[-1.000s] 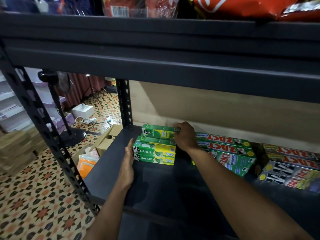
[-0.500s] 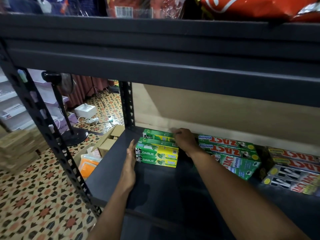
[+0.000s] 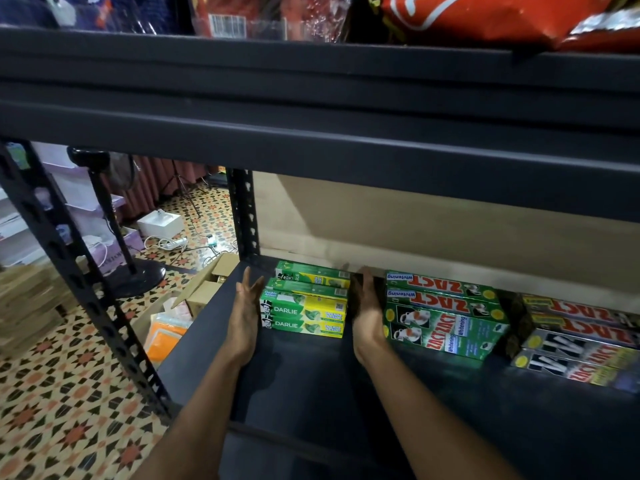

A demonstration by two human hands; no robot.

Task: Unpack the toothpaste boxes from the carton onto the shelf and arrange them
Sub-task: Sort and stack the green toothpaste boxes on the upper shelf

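A stack of green-and-yellow Darlie toothpaste boxes (image 3: 304, 303) sits at the back left of the dark shelf (image 3: 311, 386), close to its rear panel. The left hand (image 3: 246, 317) stands flat against the stack's left end, fingers (image 3: 248, 284) straight and slightly spread, gripping nothing. The right hand (image 3: 366, 313) stands at the stack's right end, between it and the green Zact boxes (image 3: 446, 317). Its fingers are extended, somewhat blurred, and hold nothing. An open carton (image 3: 204, 289) lies on the patterned floor (image 3: 69, 410) left of the shelf.

- I have one view: the head camera, facing forward and down beneath the upper shelf beam (image 3: 311, 133).
- It sits close over the lower shelf board (image 3: 311, 393), with patterned floor (image 3: 69, 410) at left.
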